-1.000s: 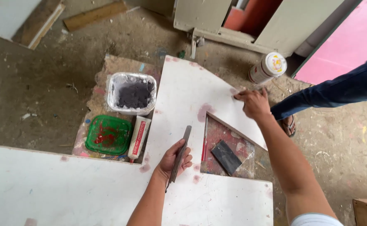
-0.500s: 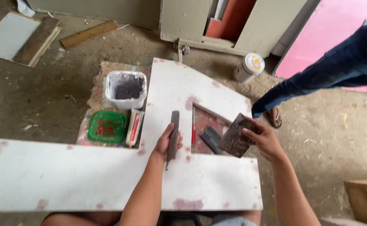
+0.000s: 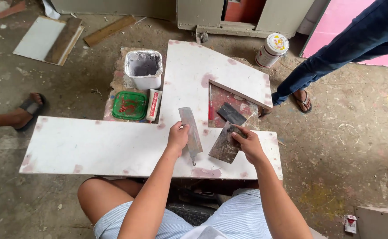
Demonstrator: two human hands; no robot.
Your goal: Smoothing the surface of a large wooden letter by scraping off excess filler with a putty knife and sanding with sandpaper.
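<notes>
My left hand [image 3: 177, 135] grips a long, narrow metal putty blade [image 3: 191, 131] and holds it flat over a white-painted, angular wooden board [image 3: 105, 144]. A flat, dark, smeared mixing plate [image 3: 225, 142] is held by my right hand [image 3: 248, 144], tilted above the board's right end. Another dark scraper [image 3: 231, 113] lies in the board's triangular cut-out on a red, stained surface. Pink filler patches dot the board.
A white tub of grey paste [image 3: 143, 67], a green lid [image 3: 129, 105] and a white tube [image 3: 153, 105] sit left of the board's upright arm. A paint can [image 3: 272, 49] stands behind. Another person's leg in jeans [image 3: 335, 57] is at right; a sandalled foot [image 3: 31, 107] at left.
My right hand left the board's far edge, picked up the dark plate and brought it near. The view pulled back and rose. My left hand kept the blade.
</notes>
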